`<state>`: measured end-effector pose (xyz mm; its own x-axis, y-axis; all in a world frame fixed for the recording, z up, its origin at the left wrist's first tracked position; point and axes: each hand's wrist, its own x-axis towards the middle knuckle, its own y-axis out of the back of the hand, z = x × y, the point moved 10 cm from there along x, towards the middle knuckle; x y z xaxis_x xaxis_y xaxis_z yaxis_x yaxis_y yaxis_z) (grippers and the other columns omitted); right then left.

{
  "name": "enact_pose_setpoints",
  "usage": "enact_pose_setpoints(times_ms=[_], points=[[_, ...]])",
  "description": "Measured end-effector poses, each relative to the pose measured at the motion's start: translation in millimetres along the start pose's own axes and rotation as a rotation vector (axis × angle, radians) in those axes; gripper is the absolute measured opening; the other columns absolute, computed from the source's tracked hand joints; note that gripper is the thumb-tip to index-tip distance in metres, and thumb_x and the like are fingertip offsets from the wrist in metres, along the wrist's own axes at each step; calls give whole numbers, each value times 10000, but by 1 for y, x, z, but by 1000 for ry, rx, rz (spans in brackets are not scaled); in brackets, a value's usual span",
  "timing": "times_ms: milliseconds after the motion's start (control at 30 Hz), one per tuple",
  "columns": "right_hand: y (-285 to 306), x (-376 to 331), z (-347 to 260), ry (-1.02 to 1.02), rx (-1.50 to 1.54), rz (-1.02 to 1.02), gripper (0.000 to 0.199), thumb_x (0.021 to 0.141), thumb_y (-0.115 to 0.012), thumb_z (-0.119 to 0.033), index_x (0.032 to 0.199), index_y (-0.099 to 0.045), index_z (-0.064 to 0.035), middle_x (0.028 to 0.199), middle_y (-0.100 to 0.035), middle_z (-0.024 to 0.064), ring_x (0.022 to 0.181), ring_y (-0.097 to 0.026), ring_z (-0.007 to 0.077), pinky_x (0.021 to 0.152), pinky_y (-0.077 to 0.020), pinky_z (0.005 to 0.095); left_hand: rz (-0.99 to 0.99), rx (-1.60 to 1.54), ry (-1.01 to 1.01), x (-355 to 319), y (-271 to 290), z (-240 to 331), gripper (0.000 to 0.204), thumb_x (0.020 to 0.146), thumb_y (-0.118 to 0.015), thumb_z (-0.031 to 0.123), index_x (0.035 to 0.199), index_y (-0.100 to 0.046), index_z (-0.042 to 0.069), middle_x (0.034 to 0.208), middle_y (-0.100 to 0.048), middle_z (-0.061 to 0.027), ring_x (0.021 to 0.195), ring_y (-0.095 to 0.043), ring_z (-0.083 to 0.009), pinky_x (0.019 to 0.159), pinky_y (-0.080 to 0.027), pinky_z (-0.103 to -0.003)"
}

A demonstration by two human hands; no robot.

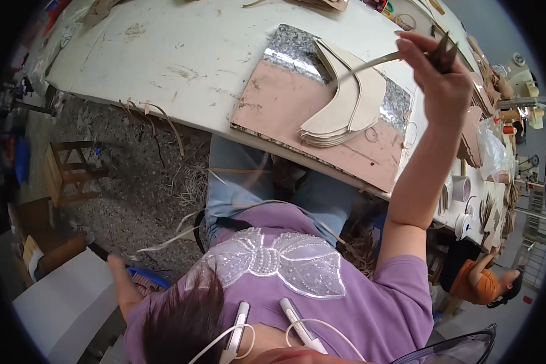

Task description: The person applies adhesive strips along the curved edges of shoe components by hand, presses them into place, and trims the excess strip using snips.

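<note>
My right hand [438, 76] is raised above the right side of the table. Its thumb and fingers pinch a thin pale strip [376, 60], which slants down to a stack of curved cream pieces [346, 103]. A dark pointed tool [444, 54], its kind unclear, is also in this hand. The stack lies on a stone slab with a pinkish surface [273, 97] at the table's near edge. Low on the left, my left hand [116, 267] hangs beside a blue container [148, 276]; its fingers are too blurred to read. Blurred pale strips [170, 241] cross near my lap.
The white table [145, 54] spreads left and ahead. White rolls [461, 188] and more cut pieces stand along its right side. A wooden stool [73, 170] is on the floor at left, with scraps [188, 176] nearby. Another person in orange [479, 282] is at far right.
</note>
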<state>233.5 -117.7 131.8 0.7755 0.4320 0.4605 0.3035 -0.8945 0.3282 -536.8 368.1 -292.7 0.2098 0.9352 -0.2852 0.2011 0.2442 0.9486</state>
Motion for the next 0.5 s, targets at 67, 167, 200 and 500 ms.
enact_pose_setpoints(times_ms=[67, 167, 200, 500], points=[[-8, -1, -14, 96, -34, -156, 160, 753, -693, -6, 902, -665, 44, 824, -672, 81, 755, -636, 111, 679, -520, 209, 10, -102, 26, -13, 19, -18, 169, 785, -507, 73, 895, -607, -7, 950, -607, -220, 874, -580, -368, 785, -443, -443], [-70, -38, -29, -15, -51, -647, 196, 702, -732, -34, 885, -663, -18, 767, -664, 58, 719, -638, 102, 621, -509, 234, 14, -222, -271, 15, 83, 134, 358, 865, -496, 108, 1197, -503, -25, 1140, -559, -228, 1090, -522, -345, 941, -399, -384], [-98, -54, -36, 80, 62, -739, 205, 699, -736, -62, 882, -653, -23, 753, -656, 75, 704, -643, 136, 610, -505, 252, 34, -737, -376, -29, 152, 250, 371, 907, -482, 130, 1243, -469, -24, 1227, -524, -176, 1136, -507, -269, 966, -383, -342], [-123, -77, -13, 95, 106, -570, 316, 667, -781, -145, 914, -614, -43, 661, -604, 55, 606, -586, 121, 562, -455, 236, -995, -1255, -1292, -288, 312, 611, 257, 907, -493, 57, 1141, -565, -23, 875, -631, -68, 740, -561, -101, 677, -451, -222]])
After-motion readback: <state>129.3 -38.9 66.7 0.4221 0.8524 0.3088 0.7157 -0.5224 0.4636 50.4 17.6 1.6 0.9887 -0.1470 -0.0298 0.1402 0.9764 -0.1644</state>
